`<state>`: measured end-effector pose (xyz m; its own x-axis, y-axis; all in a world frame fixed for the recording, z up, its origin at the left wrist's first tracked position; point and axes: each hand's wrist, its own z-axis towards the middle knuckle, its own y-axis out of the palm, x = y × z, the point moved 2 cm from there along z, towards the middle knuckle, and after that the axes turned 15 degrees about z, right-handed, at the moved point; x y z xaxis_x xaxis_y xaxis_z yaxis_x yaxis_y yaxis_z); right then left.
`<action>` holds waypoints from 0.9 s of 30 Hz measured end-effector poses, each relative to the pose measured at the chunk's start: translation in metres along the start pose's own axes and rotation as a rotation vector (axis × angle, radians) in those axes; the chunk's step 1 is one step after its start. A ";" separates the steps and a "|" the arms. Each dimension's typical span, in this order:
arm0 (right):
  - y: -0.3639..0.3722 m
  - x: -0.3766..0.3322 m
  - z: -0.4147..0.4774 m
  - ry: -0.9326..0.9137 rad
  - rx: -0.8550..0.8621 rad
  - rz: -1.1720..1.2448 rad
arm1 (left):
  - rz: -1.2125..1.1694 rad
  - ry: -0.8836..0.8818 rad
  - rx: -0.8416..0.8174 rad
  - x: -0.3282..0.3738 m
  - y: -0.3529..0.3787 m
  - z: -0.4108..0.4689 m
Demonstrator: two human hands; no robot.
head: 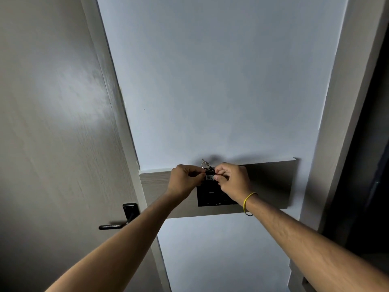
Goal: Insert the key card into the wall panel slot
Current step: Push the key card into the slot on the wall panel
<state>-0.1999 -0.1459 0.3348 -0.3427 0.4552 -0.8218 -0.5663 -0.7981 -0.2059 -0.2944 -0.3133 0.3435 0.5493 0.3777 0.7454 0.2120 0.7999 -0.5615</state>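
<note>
A small black key card with a white label and a metal key ring on top sits at the upper edge of a black wall panel. My left hand pinches the card's left side and my right hand pinches its right side. The panel is mounted on a wood-grain board on the white wall. The slot itself is hidden behind the card and my fingers. A yellow band circles my right wrist.
A wood-grain door stands at the left with a black lever handle. At the right a pale door frame borders a dark opening. White wall fills the space above and below the board.
</note>
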 end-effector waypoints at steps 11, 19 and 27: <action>-0.001 0.013 -0.011 -0.013 -0.052 -0.184 | 0.279 0.043 0.043 0.006 0.015 -0.020; 0.012 0.016 -0.020 -0.056 -0.032 -0.272 | 0.361 0.025 0.100 -0.003 0.019 -0.025; 0.024 0.023 -0.033 -0.095 -0.023 -0.435 | 0.496 0.076 0.143 -0.006 0.032 -0.033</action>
<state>-0.1967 -0.1679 0.2928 -0.1439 0.7841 -0.6037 -0.6565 -0.5321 -0.5346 -0.2643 -0.3056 0.3095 0.6137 0.6968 0.3712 -0.1979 0.5909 -0.7821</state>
